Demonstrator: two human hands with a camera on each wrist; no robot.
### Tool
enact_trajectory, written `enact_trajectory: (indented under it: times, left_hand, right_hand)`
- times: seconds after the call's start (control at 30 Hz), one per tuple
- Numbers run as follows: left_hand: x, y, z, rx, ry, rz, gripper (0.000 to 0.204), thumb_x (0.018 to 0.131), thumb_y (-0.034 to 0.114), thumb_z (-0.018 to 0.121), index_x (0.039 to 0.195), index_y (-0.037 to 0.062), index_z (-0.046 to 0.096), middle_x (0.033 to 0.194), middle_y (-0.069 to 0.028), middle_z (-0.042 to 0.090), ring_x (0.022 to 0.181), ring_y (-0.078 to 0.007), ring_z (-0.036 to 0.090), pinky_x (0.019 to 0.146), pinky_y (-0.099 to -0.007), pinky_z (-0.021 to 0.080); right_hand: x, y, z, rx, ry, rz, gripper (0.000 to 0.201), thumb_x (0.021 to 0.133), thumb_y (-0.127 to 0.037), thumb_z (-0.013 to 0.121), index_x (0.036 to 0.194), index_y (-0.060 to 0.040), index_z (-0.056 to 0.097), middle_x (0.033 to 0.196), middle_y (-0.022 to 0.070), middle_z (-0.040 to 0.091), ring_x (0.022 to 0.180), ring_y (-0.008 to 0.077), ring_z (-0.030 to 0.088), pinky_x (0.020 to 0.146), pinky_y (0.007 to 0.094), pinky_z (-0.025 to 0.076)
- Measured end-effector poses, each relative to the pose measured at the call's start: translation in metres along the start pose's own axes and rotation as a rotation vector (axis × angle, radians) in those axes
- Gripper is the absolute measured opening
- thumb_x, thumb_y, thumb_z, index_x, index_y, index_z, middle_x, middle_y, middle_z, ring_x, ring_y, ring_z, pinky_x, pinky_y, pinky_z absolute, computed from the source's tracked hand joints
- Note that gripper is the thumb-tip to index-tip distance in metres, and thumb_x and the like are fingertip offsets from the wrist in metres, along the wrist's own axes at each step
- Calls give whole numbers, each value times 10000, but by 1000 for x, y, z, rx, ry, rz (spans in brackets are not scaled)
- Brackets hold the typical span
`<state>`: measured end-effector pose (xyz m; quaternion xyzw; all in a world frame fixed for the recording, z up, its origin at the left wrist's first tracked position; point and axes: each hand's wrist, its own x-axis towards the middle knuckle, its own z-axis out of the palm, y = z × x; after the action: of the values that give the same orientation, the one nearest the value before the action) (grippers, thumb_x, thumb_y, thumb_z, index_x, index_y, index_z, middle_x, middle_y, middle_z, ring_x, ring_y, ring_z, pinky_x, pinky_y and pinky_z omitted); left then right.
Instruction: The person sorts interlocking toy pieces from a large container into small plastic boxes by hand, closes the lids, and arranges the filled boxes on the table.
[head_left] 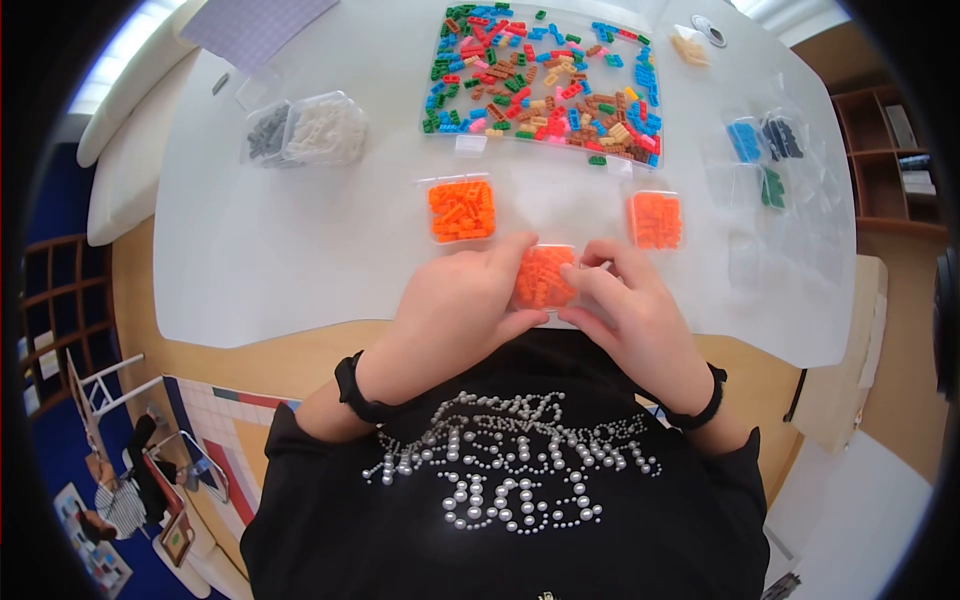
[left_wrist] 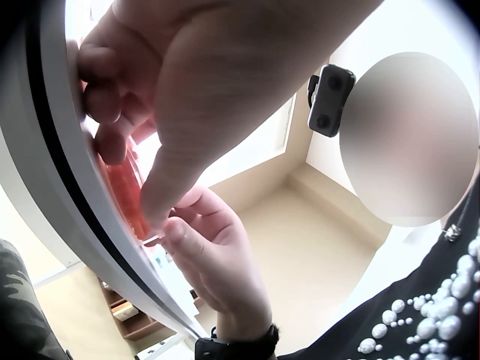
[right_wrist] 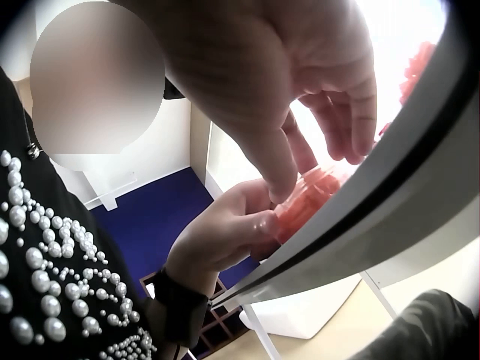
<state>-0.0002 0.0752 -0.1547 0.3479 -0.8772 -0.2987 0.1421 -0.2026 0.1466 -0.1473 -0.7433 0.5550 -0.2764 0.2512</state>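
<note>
A small clear plastic box (head_left: 545, 277) filled with orange toy bricks stands near the table's front edge, between both hands. My left hand (head_left: 455, 300) holds its left side, thumb along the near edge and fingers round the far side. At the right side, my right hand (head_left: 632, 308) grips the box with its thumb at the near corner and bent fingers over the rim. In the right wrist view, the orange bricks (right_wrist: 304, 206) show through the clear wall beneath the right hand (right_wrist: 300, 82). The left wrist view shows the box (left_wrist: 126, 196) partly hidden by the left hand (left_wrist: 180, 97).
Two more clear boxes of orange bricks, a left one (head_left: 462, 208) and a right one (head_left: 656, 220), stand just beyond. A large tray (head_left: 428, 105) of mixed bricks lies behind. Grey and white bricks fill a container (head_left: 325, 128) at left; clear boxes (head_left: 745, 200) stand at right.
</note>
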Motion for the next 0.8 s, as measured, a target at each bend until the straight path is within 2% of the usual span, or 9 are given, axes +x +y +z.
enact_trajectory:
  times: [0.13, 0.2, 0.33, 0.4, 0.43, 0.5, 0.63, 0.7, 0.8]
  left_hand:
    - [4, -1, -1, 39, -29, -11, 630, 704, 251, 814, 1233, 63, 529, 676, -44, 580, 671, -227, 597, 584, -354, 464]
    - [5, -1, -3, 29, -77, -12, 652, 709, 257, 809, 1259, 65, 517, 686, -45, 583, 676, -224, 601, 588, -352, 465]
    - [2, -4, -4, 28, -39, 23, 659, 717, 243, 806, 1275, 55, 509, 691, -41, 581, 668, -222, 591, 577, -348, 461]
    - [0, -8, -7, -127, -66, 12, 651, 731, 229, 800, 1281, 46, 502, 693, -44, 573, 656, -219, 576, 575, -337, 461]
    - [1, -7, -8, -129, -67, 11, 651, 731, 229, 800, 1281, 46, 502, 693, -44, 573, 656, -219, 576, 575, -337, 461]
    - [2, -6, -9, -99, -81, 17, 578, 750, 233, 775, 1218, 10, 518, 698, -64, 620, 725, -274, 629, 631, -383, 489]
    - [4, -5, -9, -41, -86, 30, 547, 769, 207, 759, 1221, 15, 518, 687, -54, 609, 722, -272, 630, 625, -382, 487]
    - [4, -10, -6, -68, -78, 13, 685, 736, 231, 803, 1317, 55, 485, 673, -40, 564, 621, -200, 573, 580, -327, 467]
    - [3, -7, -10, -105, -80, -12, 688, 708, 245, 826, 1287, 64, 501, 682, -38, 563, 611, -188, 576, 576, -310, 470]
  right_hand:
    - [11, -1, -7, -62, -18, -60, 396, 771, -107, 740, 1112, -25, 557, 1167, 148, 571, 1093, 335, 553, 899, 399, 472]
    - [17, -3, -8, -127, -99, -91, 425, 779, -101, 726, 1145, -13, 527, 1236, 162, 552, 1165, 345, 525, 952, 408, 453]
    - [19, -4, -5, -56, -112, -79, 441, 786, -86, 712, 1170, 2, 515, 1242, 163, 548, 1153, 334, 529, 954, 401, 452]
    - [20, -6, -6, -57, -102, -53, 468, 782, -72, 707, 1200, 0, 509, 1228, 156, 551, 1147, 333, 528, 950, 398, 454]
    - [20, -6, -6, -56, -103, -51, 468, 782, -72, 707, 1200, 0, 509, 1228, 156, 551, 1147, 333, 528, 950, 398, 454]
    - [22, -6, -5, -59, -115, -57, 503, 771, -70, 713, 1219, 8, 499, 1215, 154, 550, 1143, 329, 527, 945, 395, 456]
    - [25, -11, -3, -111, -115, -74, 522, 764, -76, 719, 1228, 11, 496, 1204, 157, 547, 1147, 331, 523, 948, 394, 456]
    - [24, -7, 4, -167, -20, -130, 530, 763, -91, 727, 1232, 7, 498, 1211, 160, 546, 1131, 337, 529, 947, 403, 456]
    - [19, -2, 4, -61, -40, -38, 525, 772, -116, 732, 1233, -5, 505, 1226, 166, 544, 1120, 342, 535, 937, 407, 462]
